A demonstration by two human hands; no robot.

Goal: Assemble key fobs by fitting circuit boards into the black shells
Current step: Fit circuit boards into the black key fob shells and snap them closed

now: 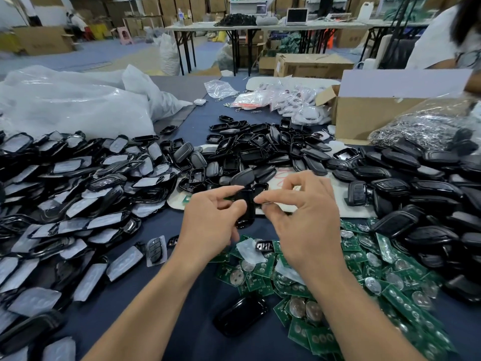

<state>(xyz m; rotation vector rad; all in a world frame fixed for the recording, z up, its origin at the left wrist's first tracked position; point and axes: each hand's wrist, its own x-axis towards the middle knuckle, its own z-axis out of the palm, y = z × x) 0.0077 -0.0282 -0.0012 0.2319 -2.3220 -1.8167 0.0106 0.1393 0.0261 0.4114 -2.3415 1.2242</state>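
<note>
My left hand (208, 220) grips a glossy black shell (246, 212) held above the table's middle; a sliver of green circuit board shows at its upper left edge. My right hand (299, 217) pinches the shell's right side with thumb and forefinger. A heap of green circuit boards (325, 282) with round coin cells lies under and right of my right wrist. Another black shell (240, 319) lies on the blue cloth between my forearms. Piles of empty black shells (250, 149) spread behind my hands.
Shells with white film (65, 204) cover the left side. Finished black fobs (421, 194) pile up at right. A cardboard box (377, 110) and a bag of metal rings (426, 126) stand back right, big plastic bags (73, 102) back left. Another person (447, 37) sits at far right.
</note>
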